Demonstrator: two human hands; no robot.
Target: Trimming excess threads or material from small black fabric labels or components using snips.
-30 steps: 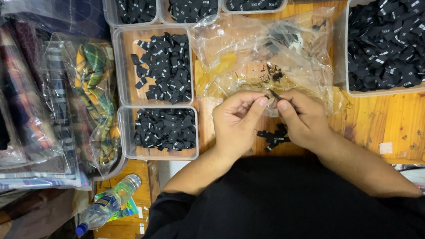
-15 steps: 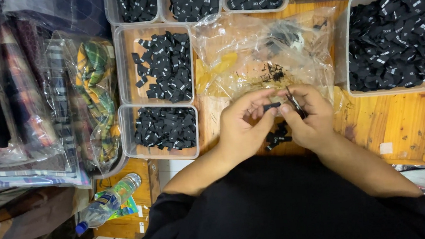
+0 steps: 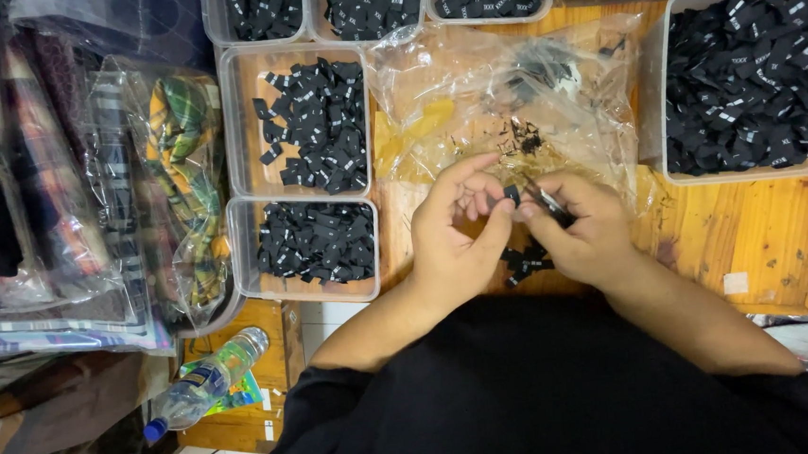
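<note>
we note a wooden desk [image 3: 755, 231] carrying clear trays: a large tray [image 3: 653, 105] of black labels at right, two smaller trays [image 3: 234, 125] at left, and a crumpled clear bag [image 3: 470, 90] between them. our left hand [image 3: 457, 242] and right hand [image 3: 585, 233] meet just below the bag. both are pinched narrow on one small black label [image 3: 513, 194], the right also gripping small snips [image 3: 546, 200]. a little pile of labels [image 3: 525, 261] lies beneath the hands.

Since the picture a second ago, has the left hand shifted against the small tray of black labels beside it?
No, barely: the left hand sits just right of the small tray as before; only its fingers have spread.
</note>
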